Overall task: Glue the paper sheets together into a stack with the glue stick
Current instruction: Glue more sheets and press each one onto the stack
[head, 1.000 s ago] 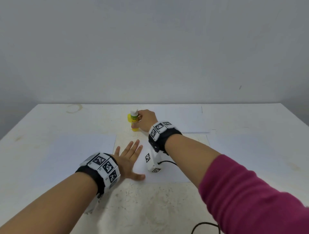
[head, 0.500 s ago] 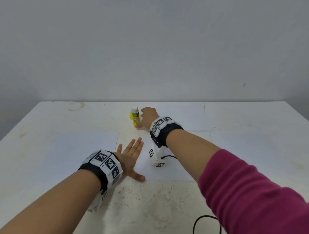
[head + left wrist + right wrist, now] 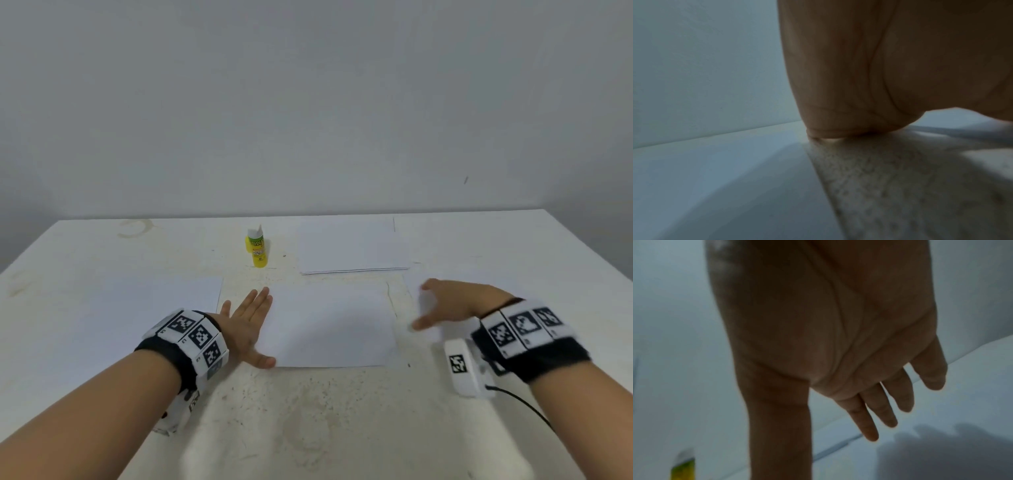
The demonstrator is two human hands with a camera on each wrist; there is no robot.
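Centre sheet (image 3: pixel 334 323) of white paper lies flat on the counter (image 3: pixel 308 428), long axis running left to right, between the two hands. Left hand (image 3: pixel 248 325) rests flat, fingers straight, on the sheet's left edge, pinning it. Right hand (image 3: pixel 452 303), blurred, hovers with fingers loosely spread over a further sheet (image 3: pixel 424 308) just right of the centre sheet; it holds nothing, and is the nearer hand to that sheet, so the next pick likely falls to it. A paper stack (image 3: pixel 352 248) lies beyond the centre sheet, toward the wall; another single sheet (image 3: pixel 137 308) lies to the left. Glue stick (image 3: pixel 257 247) stands upright, uncapped, yellow cap beside it, beyond the left fingertips, apart from both hands.
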